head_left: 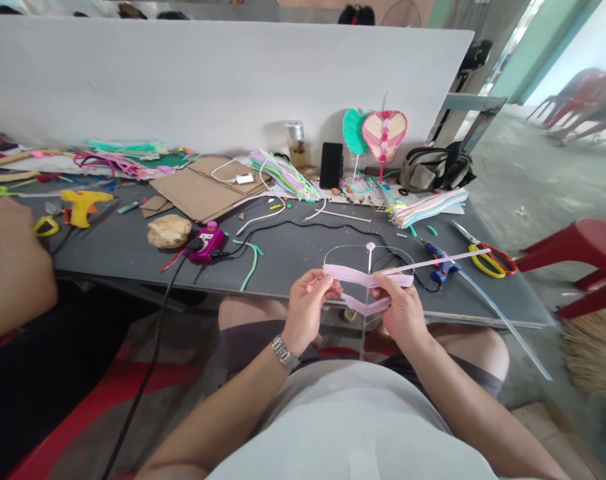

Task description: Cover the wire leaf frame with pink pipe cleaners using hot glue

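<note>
My left hand (pixel 307 312) and my right hand (pixel 403 312) pinch opposite ends of a pale pink folded paper strip (pixel 367 279). A second pink strip (pixel 365 305) sags in a loop beneath it. Above them curves a thin wire loop (pixel 367 250) topped by a small pink knob. A long pale pink stick (pixel 437 262) runs from my right hand toward the scissors. Nearest that hand, a blue glue gun (pixel 440 263) lies on the dark grey table (pixel 293 257). A co-worker's hand (pixel 13 247) rests at the far left.
A magenta glue gun (pixel 207 243) and its black cord lie left of my hands. Red-handled scissors (pixel 487 261) and pastel strips (pixel 429 208) sit right. Cardboard (pixel 207 189), a phone (pixel 331 165) and a heart-shaped craft (pixel 384 135) stand before a white partition (pixel 207 80).
</note>
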Demonstrator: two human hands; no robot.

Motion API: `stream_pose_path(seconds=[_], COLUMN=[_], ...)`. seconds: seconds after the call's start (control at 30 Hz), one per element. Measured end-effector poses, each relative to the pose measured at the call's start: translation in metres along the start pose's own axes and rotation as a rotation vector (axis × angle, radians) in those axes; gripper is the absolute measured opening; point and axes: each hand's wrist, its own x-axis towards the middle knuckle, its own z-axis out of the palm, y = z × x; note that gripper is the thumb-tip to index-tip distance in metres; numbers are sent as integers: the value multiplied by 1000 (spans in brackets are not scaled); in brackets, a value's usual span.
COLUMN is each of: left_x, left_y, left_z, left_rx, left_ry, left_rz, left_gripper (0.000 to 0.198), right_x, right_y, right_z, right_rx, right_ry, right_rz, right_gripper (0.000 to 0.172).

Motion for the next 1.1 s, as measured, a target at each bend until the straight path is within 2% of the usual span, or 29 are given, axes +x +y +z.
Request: stream_pose_path(seconds=[0.23, 0.53, 0.77, 0.93, 1.1], left_x=[1, 1, -5, -2, -2], left_y=[-3, -10, -13, -18, -16], left_z=[5, 3, 17, 25, 28], left_rx=[-46, -45, -2, 8, -43], left_ry=[25, 36, -90, -47, -37], left_rz=[17, 47, -88, -85, -73], left_gripper=[30, 30, 31, 34, 36], right_x=[0, -3, -3, -1, 5], right_y=[4, -3, -2, 1, -1], right_z=[-1, 6, 6, 1, -7], right_rx=[11, 13, 26, 43, 97], right_ry=[-36, -8, -20, -38, 30], right_rz=[16, 27, 58, 56, 89], right_gripper=[20, 22, 18, 16, 19])
